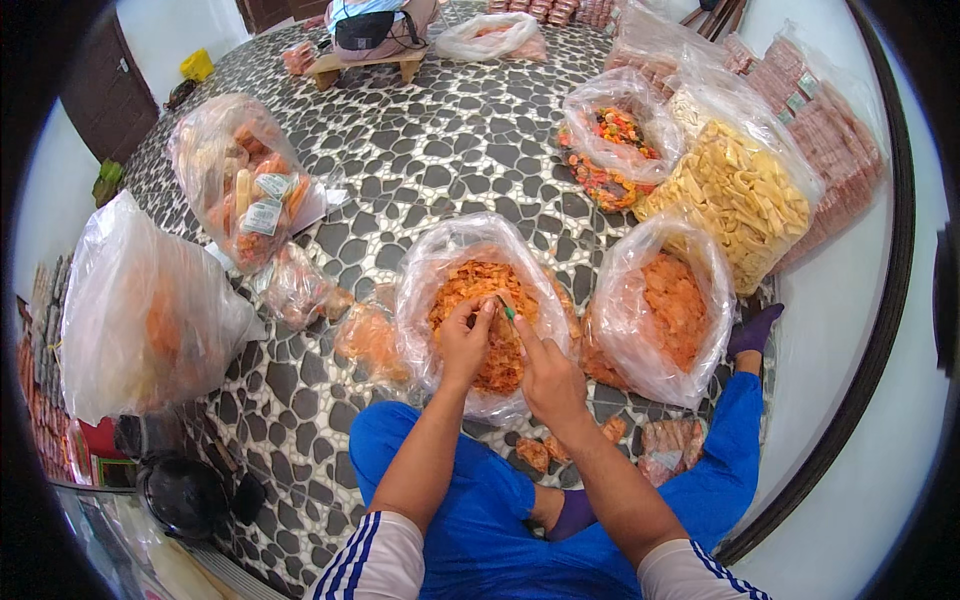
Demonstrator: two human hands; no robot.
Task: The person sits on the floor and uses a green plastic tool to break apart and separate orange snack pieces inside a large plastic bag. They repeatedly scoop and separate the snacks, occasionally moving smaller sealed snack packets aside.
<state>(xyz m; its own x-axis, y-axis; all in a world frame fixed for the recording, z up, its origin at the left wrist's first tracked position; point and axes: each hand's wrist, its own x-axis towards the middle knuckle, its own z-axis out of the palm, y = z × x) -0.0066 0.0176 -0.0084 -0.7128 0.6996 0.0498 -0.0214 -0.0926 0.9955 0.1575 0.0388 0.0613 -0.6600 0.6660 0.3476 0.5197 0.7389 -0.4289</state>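
Observation:
A clear plastic bag (482,221) stands wide before me, full of orange-brown chips (499,375). Both my hands meet over its mouth. My left hand (465,341) has thumb and fingers pinched together; whatever thin thing may be between them is too small to make out. In my right hand (553,379) is a small green tool (508,310) with a dark end, held at the fingertips with the index finger laid along it. The tool's dark end points toward the left fingertips. Its exact kind cannot be told.
To the right stands another open bag of orange chips (675,311), with yellow chips (739,187) and colourful snacks (615,142) behind. Filled bags (240,180) and a white plastic sack (150,315) sit left. Loose orange pieces (533,454) lie near my leg. A person (382,52) sits on a low bench (367,61).

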